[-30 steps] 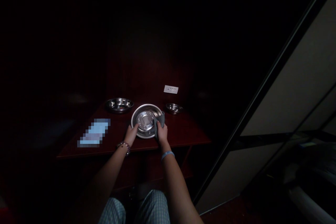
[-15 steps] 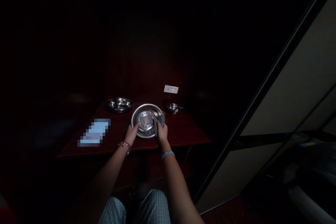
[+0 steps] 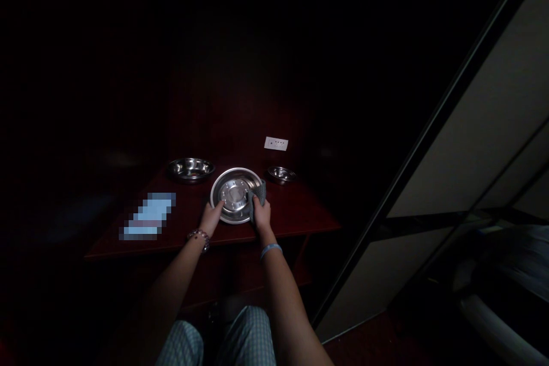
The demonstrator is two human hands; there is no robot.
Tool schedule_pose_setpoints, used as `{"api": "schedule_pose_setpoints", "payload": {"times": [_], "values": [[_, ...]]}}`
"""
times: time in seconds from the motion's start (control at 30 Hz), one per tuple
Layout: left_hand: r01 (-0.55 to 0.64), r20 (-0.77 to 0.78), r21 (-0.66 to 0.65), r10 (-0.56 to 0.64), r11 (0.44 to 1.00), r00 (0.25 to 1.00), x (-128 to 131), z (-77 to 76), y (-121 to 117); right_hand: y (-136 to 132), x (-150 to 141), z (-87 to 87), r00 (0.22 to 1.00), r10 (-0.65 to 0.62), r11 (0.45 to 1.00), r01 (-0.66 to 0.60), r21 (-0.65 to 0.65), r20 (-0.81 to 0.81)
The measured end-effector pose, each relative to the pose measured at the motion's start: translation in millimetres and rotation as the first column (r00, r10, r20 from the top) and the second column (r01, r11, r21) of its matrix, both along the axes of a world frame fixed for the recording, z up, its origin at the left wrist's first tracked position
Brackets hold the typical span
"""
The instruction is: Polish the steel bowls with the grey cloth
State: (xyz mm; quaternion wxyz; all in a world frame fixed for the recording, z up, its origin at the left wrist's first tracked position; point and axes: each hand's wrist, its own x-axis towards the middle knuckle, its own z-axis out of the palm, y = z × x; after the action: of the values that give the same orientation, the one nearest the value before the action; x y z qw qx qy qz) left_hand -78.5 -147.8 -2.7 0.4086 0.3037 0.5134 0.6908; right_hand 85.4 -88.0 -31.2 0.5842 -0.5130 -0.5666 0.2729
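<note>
A shiny steel basin is tilted toward me above the near part of the dark red desk. My left hand is closed on its lower left rim, thumb inside and fingers hidden behind. On the right side, my right hand pinches a grey cloth folded over the rim, with the thumb on the inner face. Behind and to the left stands another steel basin. A smaller steel bowl sits behind to the right.
A blurred-out bright rectangle lies on the desk's left side. On the back wall is a white socket plate. A pale partition with a dark edge rises at the right. My knees are under the desk's front edge.
The whole view has shifted a little, so everything sits slightly farther left. Both hands keep their hold on the basin and cloth, with hardly any movement against the rim.
</note>
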Motion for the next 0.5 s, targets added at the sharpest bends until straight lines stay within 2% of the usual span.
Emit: {"api": "schedule_pose_setpoints", "payload": {"times": [0.2,0.5], "values": [[-0.015,0.013,0.005,0.015,1.0,1.0,0.0,-0.9,1.0,-4.3,-0.9,6.0,0.996,-0.003,0.999,0.0,-0.044,-0.086],[0.017,0.017,0.023,-0.018,1.0,1.0,0.9,2.7,-0.8,-6.0,-0.5,8.5,0.995,-0.003,0.997,-0.005,-0.076,-0.104]]}}
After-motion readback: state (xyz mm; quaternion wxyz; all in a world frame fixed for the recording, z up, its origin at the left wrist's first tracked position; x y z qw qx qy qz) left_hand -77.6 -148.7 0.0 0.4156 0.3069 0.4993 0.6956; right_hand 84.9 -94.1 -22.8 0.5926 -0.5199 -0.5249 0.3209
